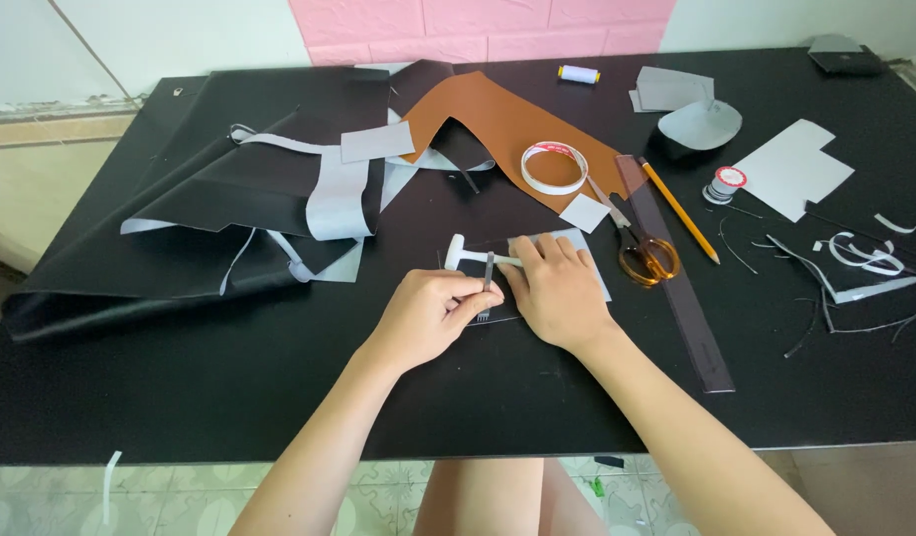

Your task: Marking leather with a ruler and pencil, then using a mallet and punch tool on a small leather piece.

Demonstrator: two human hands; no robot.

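Note:
My left hand [433, 313] pinches a small metal pronged punch [488, 283], standing it upright with its teeth on a dark leather piece [497, 310] on the black table [279, 377]. My right hand [555, 290] lies flat on that piece and on a pale grey sheet [589, 248] under it, fingers spread, right beside the punch. A white T-shaped mallet [468, 258] lies just beyond my fingers, touching neither hand clearly.
Orange-handled scissors [644, 253], a long dark ruler [681, 288] and a yellow pencil [679, 210] lie to the right. A tape roll [554, 167] rests on brown leather [497, 114]. Folded black leather [210, 199] fills the left. Scraps [855, 258] lie far right.

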